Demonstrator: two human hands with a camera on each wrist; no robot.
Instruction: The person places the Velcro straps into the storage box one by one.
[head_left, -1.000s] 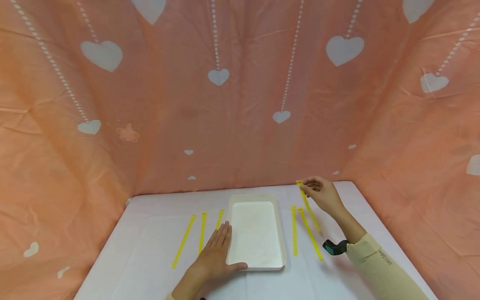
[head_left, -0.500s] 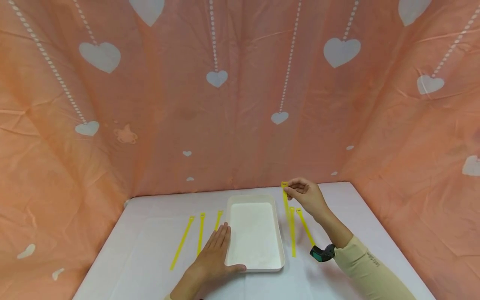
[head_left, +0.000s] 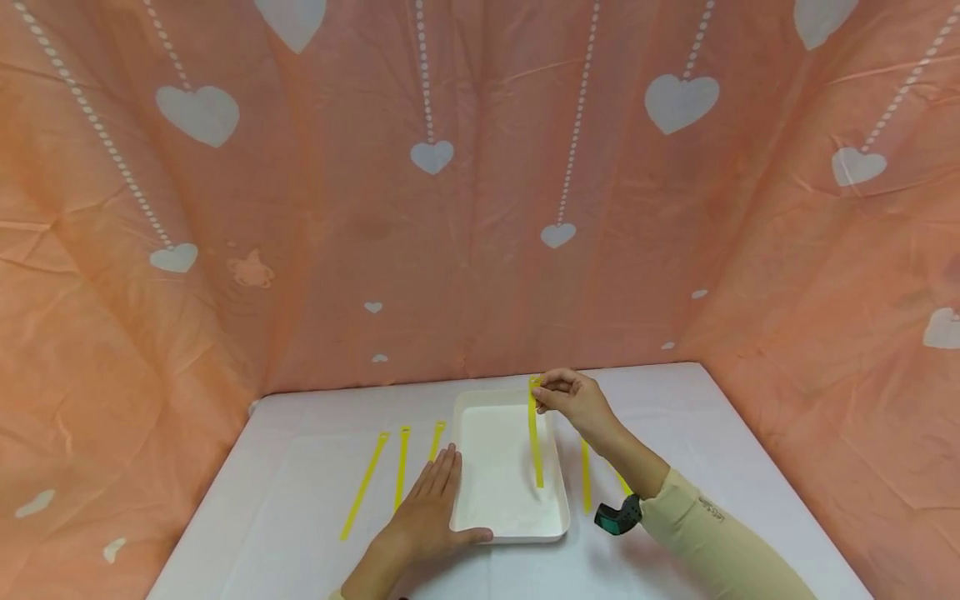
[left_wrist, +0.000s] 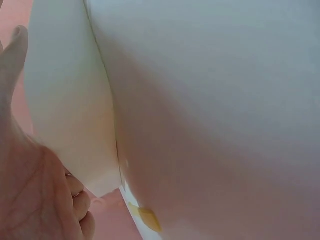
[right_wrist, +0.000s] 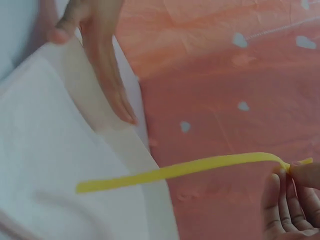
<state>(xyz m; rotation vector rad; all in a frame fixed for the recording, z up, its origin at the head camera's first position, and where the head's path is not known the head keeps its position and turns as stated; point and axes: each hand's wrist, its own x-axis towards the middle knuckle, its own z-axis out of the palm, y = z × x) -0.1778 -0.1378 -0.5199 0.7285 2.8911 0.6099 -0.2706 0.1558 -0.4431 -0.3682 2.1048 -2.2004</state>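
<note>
My right hand [head_left: 576, 405] pinches a yellow cable tie [head_left: 536, 446] near its slotted head. The strap hangs down over the right part of a white rectangular tray [head_left: 491, 475]. In the right wrist view the same tie stretches out from the thumb and fingertips [right_wrist: 285, 190]. My left hand [head_left: 429, 510] rests against the tray's left side, fingers straight, thumb at the front edge. The left wrist view shows that palm [left_wrist: 37, 195] beside the tray's outer wall [left_wrist: 72, 95]. Two more ties [head_left: 587, 479] lie right of the tray, partly hidden by the right arm.
Left of the tray, three yellow ties lie on the white tabletop [head_left: 270, 492], one [head_left: 438, 437] partly behind the left hand. Orange-pink cloth [head_left: 480, 275] with white hearts encloses the back and sides. A dark device [head_left: 618, 517] is on the right wrist.
My right hand has carried the pinched tie leftward, from above the ties on the right to over the tray. The left hand has kept its place on the tray.
</note>
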